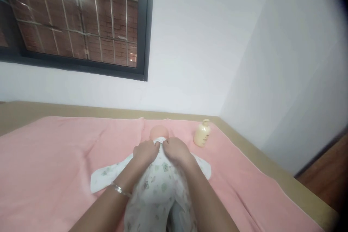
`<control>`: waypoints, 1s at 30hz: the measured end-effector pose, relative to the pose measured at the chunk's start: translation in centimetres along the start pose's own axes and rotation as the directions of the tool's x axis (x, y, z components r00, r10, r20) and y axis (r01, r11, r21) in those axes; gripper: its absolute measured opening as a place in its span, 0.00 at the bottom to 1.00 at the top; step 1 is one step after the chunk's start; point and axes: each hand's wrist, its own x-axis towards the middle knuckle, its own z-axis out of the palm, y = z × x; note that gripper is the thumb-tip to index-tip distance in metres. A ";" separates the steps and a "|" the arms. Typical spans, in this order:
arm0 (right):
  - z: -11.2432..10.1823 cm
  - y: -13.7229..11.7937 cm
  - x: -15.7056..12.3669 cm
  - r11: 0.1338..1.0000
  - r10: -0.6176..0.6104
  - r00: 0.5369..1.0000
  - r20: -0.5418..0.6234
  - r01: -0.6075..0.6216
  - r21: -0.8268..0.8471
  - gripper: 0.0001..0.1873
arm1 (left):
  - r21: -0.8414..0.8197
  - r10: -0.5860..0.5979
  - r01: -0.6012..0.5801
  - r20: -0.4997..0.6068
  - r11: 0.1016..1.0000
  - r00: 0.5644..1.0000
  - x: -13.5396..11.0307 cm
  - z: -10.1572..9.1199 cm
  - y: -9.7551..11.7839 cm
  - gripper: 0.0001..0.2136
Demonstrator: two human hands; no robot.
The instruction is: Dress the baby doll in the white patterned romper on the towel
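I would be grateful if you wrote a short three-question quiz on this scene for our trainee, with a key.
1. Multiple choice: What colour is the cloth under the bottle?
A) grey
B) pink
C) green
2. Fill in the gap: The left hand and the right hand both hold the ____.
3. True or false: The bottle stands to the left of both hands.

Key:
1. B
2. patterned garment
3. False; it stands to their right.
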 end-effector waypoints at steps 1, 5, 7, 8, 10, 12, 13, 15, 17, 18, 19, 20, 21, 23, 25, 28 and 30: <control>0.2 0.3 0.3 1.000 0.010 1.000 0.005 -0.010 0.002 0.25 | 0.070 0.020 -0.019 -0.017 0.997 1.000 -0.4 0.0 0.4 0.20; 1.6 1.8 2.1 0.997 0.073 0.996 0.060 -0.074 0.023 0.28 | 0.287 0.128 -0.109 -0.047 0.952 0.991 -1.7 -0.2 1.8 0.11; 1.9 2.1 2.5 0.996 0.087 0.994 0.066 -0.089 0.028 0.29 | 0.290 0.133 -0.112 -0.054 0.950 0.990 -1.6 -0.3 1.9 0.11; 1.9 2.0 2.4 0.996 0.087 0.994 0.062 -0.089 0.024 0.29 | 0.263 0.117 -0.100 -0.052 0.960 0.992 -1.4 -0.4 1.7 0.12; 1.6 1.4 1.8 0.997 0.074 0.996 0.046 -0.074 -0.002 0.28 | 0.153 0.063 -0.059 -0.023 0.986 0.998 -0.6 -0.4 0.9 0.16; 1.2 0.5 0.9 0.999 0.034 0.999 0.020 -0.033 -0.039 0.27 | 0.001 0.029 -0.029 0.040 1.000 0.999 0.2 -0.5 -0.1 0.21; 1.0 0.1 0.5 0.998 0.009 1.000 0.006 -0.009 -0.056 0.27 | -0.066 0.031 -0.026 0.072 0.997 0.997 0.5 -0.6 -0.5 0.23; 0.9 -0.3 0.2 0.997 -0.022 1.000 -0.020 0.020 -0.073 0.28 | -0.129 0.052 -0.038 0.108 0.991 0.993 0.7 -0.7 -0.8 0.25; 1.2 -0.1 0.5 0.997 -0.007 0.999 -0.036 0.005 -0.072 0.30 | -0.072 0.050 -0.044 0.087 0.996 0.995 0.2 -0.9 -0.4 0.25; 1.4 0.2 0.8 0.998 0.013 0.999 -0.034 -0.015 -0.062 0.31 | -0.004 0.052 -0.052 0.063 0.999 0.997 -0.1 -0.9 0.0 0.24; 1.6 0.7 1.3 0.999 0.030 0.999 -0.021 -0.031 -0.041 0.33 | 0.077 0.068 -0.070 0.033 0.995 0.997 -0.5 -0.9 0.5 0.22; 1.8 1.2 1.7 0.999 0.043 0.999 0.002 -0.043 -0.009 0.35 | 0.156 0.099 -0.098 0.001 0.983 0.995 -0.9 -0.8 0.9 0.20; 2.0 1.7 2.1 0.998 0.049 0.998 0.029 -0.050 0.028 0.38 | 0.221 0.138 -0.129 -0.026 0.967 0.990 -1.2 -0.6 1.3 0.19; 2.2 2.5 2.6 0.994 0.044 0.996 0.073 -0.051 0.092 0.41 | 0.289 0.200 -0.174 -0.066 0.942 0.978 -1.4 -0.2 1.7 0.17; 2.1 2.6 2.5 0.994 0.038 0.996 0.076 -0.045 0.096 0.42 | 0.265 0.197 -0.171 -0.074 0.949 0.978 -1.0 0.1 1.4 0.19; 1.6 1.7 1.7 0.999 -0.002 0.999 0.033 0.000 0.037 0.40 | 0.101 0.116 -0.114 -0.008 0.988 0.993 0.2 0.2 0.0 0.24; 1.1 1.0 1.1 0.998 -0.052 0.999 0.009 0.052 0.032 0.39 | -0.007 0.084 -0.083 0.047 0.996 0.995 0.8 0.1 -0.8 0.28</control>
